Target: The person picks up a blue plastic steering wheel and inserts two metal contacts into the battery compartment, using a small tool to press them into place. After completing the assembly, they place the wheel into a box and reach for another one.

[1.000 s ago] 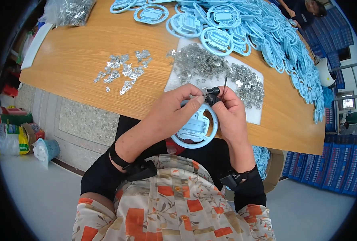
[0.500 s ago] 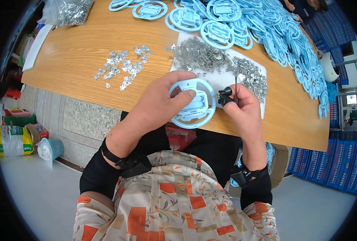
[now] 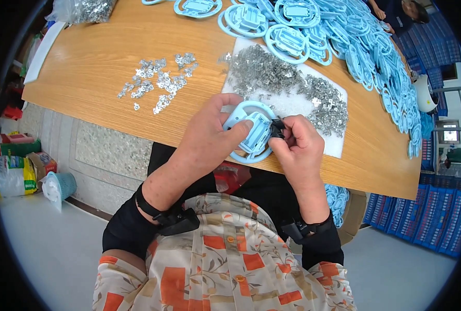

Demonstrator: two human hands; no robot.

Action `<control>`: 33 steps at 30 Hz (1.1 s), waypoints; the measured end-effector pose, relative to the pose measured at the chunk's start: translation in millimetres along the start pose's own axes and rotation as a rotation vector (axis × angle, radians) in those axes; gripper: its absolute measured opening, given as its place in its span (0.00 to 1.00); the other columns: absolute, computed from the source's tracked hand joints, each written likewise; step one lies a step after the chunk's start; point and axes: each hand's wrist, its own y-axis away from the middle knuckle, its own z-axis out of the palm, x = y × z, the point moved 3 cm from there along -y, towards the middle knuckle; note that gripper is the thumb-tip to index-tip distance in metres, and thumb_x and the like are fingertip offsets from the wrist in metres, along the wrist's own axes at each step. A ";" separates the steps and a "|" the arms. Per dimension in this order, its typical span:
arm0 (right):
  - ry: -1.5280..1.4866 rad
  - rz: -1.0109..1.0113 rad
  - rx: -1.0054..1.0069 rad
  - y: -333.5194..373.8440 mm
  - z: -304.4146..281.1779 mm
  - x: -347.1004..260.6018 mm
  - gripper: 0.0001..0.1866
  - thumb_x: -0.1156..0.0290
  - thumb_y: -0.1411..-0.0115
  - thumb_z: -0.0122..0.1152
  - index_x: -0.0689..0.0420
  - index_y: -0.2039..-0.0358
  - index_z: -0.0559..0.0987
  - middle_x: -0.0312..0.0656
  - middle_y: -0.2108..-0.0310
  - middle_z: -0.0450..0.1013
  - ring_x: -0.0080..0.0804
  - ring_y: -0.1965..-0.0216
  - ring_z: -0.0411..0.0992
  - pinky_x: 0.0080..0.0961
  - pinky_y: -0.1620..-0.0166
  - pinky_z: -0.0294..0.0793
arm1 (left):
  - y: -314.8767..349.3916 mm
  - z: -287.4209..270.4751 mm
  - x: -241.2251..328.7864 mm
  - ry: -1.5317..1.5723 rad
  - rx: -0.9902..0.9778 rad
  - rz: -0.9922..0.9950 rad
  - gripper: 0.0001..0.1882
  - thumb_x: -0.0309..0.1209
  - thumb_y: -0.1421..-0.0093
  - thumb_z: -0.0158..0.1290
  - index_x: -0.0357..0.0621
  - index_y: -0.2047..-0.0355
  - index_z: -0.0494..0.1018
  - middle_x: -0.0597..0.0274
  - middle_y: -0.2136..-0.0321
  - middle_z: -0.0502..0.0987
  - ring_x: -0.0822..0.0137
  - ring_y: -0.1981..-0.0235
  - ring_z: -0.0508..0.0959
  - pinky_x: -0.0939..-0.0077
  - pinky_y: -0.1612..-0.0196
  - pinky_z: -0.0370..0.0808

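Observation:
My left hand [image 3: 207, 136] is closed round the left side of a light blue plastic steering wheel [image 3: 256, 136], thumb across its raised centre. The wheel is tilted, held above the table's near edge. At its right rim, the fingers of my right hand [image 3: 303, 147] pinch a small black piece [image 3: 277, 128] whose exact kind I cannot make out. It touches or overlaps the rim; the contact point is hidden. Small silver metal clips [image 3: 267, 70] lie heaped on a white foam sheet [image 3: 335, 146] just beyond my hands.
Loose clips [image 3: 163, 82] lie scattered on the wooden table [image 3: 101, 78] at left, with a clear bag of clips [image 3: 93, 10] behind. Many blue wheels [image 3: 355, 44] are piled at the far right. Another person [image 3: 404, 15] is at the far right corner. A box [image 3: 352, 217] stands below the table.
My right hand has moved left, bringing the black piece against the wheel's right rim. The wheel has tilted in my left hand. The view has shifted slightly.

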 end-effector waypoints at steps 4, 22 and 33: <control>0.368 -0.253 -0.068 -4.0 -3.8 -26.4 0.16 0.75 0.57 0.70 0.59 0.67 0.75 0.43 0.71 0.72 0.42 0.72 0.74 0.33 0.69 0.74 | 1.5 2.6 3.9 0.058 -0.026 -0.035 0.24 0.25 0.34 0.52 0.31 0.41 0.57 0.52 0.58 0.80 0.70 0.62 0.81 0.77 0.64 0.82; 0.138 -0.103 0.016 12.9 -14.9 -8.1 0.18 0.80 0.49 0.62 0.64 0.55 0.76 0.44 0.67 0.73 0.35 0.70 0.75 0.27 0.66 0.76 | 0.3 1.1 6.3 0.094 -0.025 -0.054 0.26 0.27 0.34 0.53 0.31 0.40 0.58 0.52 0.55 0.79 0.69 0.59 0.81 0.76 0.61 0.81; -1.085 0.592 -0.333 28.6 1.0 7.6 0.11 0.70 0.32 0.54 0.59 0.52 0.74 0.31 0.71 0.74 0.10 0.77 0.65 0.08 0.77 0.60 | 23.5 3.6 30.9 -0.423 -0.048 0.350 0.24 0.26 0.37 0.54 0.37 0.41 0.64 0.53 0.54 0.76 0.64 0.53 0.78 0.71 0.52 0.75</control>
